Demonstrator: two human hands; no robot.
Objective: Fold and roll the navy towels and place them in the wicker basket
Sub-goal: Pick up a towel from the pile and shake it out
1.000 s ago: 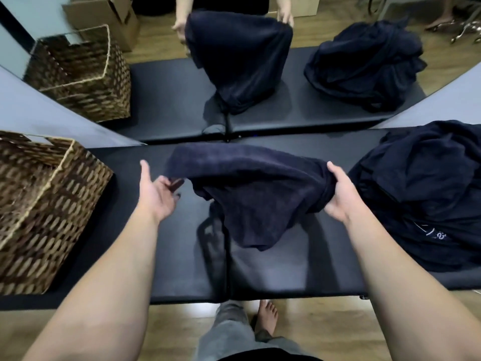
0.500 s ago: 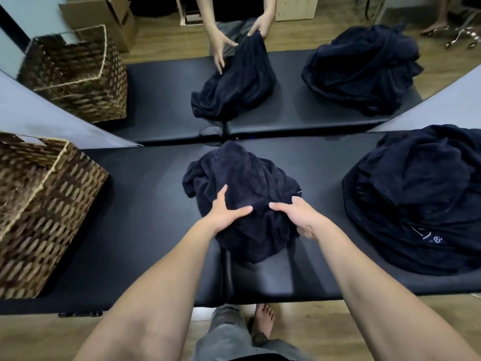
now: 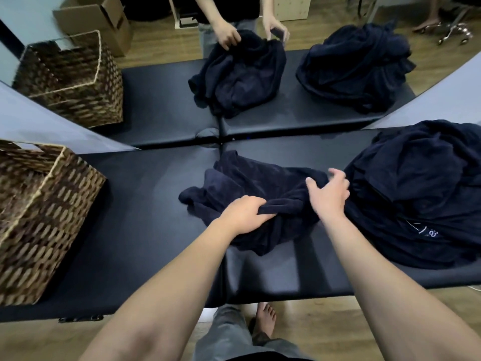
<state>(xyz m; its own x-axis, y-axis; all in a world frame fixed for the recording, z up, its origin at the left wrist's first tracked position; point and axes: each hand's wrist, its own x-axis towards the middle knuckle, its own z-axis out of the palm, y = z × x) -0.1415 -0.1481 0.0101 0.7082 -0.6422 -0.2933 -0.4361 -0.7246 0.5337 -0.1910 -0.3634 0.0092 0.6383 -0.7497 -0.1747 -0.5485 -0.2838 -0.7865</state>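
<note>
A crumpled navy towel (image 3: 250, 186) lies in the middle of the black padded table (image 3: 145, 204). My left hand (image 3: 243, 214) pinches a fold of its near edge. At the towel's right end my right hand (image 3: 329, 194) rests with fingers spread and curled over the cloth; whether it grips is unclear. A pile of navy towels (image 3: 421, 194) sits at the right. The wicker basket (image 3: 39, 220) stands at the left end of the table and looks empty from here.
A mirror (image 3: 166, 95) behind the table reflects the basket, the towels and my hands. The table's near edge runs above a wooden floor (image 3: 312, 324), where my bare foot (image 3: 265, 319) shows. A cardboard box appears in the reflection at top left.
The towel was held up spread between both hands, then dropped in a heap. It now lies lower and stretched rightward; my left hand has closed on its edge and my right hand moved right.
</note>
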